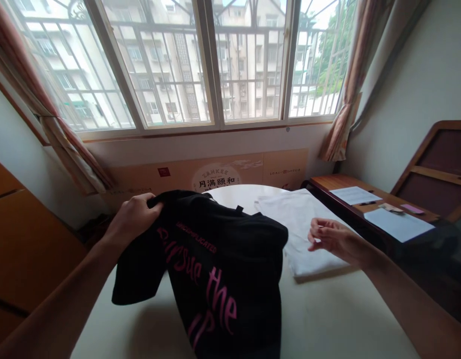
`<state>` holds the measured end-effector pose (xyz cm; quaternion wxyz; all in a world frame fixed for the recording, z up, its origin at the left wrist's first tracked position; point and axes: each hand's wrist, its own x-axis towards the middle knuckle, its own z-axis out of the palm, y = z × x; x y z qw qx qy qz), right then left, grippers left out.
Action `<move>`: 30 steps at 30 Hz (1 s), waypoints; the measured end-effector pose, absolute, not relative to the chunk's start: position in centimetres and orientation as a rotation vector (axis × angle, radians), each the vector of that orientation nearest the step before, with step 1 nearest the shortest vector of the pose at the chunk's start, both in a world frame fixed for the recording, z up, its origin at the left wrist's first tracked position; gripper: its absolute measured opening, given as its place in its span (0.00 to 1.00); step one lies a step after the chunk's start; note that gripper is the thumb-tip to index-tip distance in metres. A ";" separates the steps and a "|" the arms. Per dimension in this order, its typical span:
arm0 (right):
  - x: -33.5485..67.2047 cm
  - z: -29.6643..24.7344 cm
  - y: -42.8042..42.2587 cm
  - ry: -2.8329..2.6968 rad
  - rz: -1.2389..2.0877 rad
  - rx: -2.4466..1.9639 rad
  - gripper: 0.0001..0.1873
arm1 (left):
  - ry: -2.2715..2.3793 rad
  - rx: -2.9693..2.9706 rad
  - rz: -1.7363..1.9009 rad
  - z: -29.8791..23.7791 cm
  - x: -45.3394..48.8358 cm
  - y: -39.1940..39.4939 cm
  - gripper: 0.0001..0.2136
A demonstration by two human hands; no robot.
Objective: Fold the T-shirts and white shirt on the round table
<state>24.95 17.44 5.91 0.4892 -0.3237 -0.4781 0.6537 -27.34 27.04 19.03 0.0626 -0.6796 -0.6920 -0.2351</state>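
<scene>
My left hand grips a black T-shirt near its shoulder and lifts that side above the table. Pink lettering runs across the shirt's front, and one sleeve hangs down at the left. My right hand is in the air to the right of the shirt, apart from it, with curled fingers and the thumb near the fingertips. Whether anything small is between them I cannot make out. Behind and below that hand, a folded white cloth lies on the white round table.
To the right stands a low wooden side table with papers and small items. A wooden-framed chair leans beyond it. Printed cardboard lines the wall under the barred window. A wooden cabinet is on the left.
</scene>
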 end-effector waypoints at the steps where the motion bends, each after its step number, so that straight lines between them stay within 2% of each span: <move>1: 24.7 5.8 17.6 -1.137 1.550 -0.805 0.16 | -2.135 -2.060 -0.659 18.2 -28.1 27.7 0.16; 5: 21.3 5.5 17.0 -1.312 1.641 -0.983 0.27 | -2.267 -2.132 -0.498 14.2 -28.7 29.7 0.18; 9: 16.2 4.7 15.4 -1.621 1.746 -1.112 0.34 | -2.334 -2.042 -0.527 11.5 -26.9 30.7 0.24; 14: 13.1 3.9 14.5 -1.680 1.768 -1.159 0.30 | -2.338 -2.030 -0.402 11.7 -25.1 31.4 0.25; 18: 13.1 4.3 13.9 -1.739 1.980 -1.039 0.32 | -2.160 -1.977 -0.448 11.9 -24.2 32.2 0.26; 22: 12.7 4.3 13.5 -1.684 2.052 -0.968 0.26 | -2.162 -2.055 -0.472 11.9 -23.7 32.6 0.22; 26: 12.3 3.7 13.8 -1.637 2.085 -0.971 0.32 | -2.256 -2.060 -0.420 11.7 -24.2 33.2 0.19; 30: 13.1 3.8 14.3 -1.558 2.016 -1.010 0.32 | -2.268 -2.143 -0.444 11.1 -25.2 34.2 0.18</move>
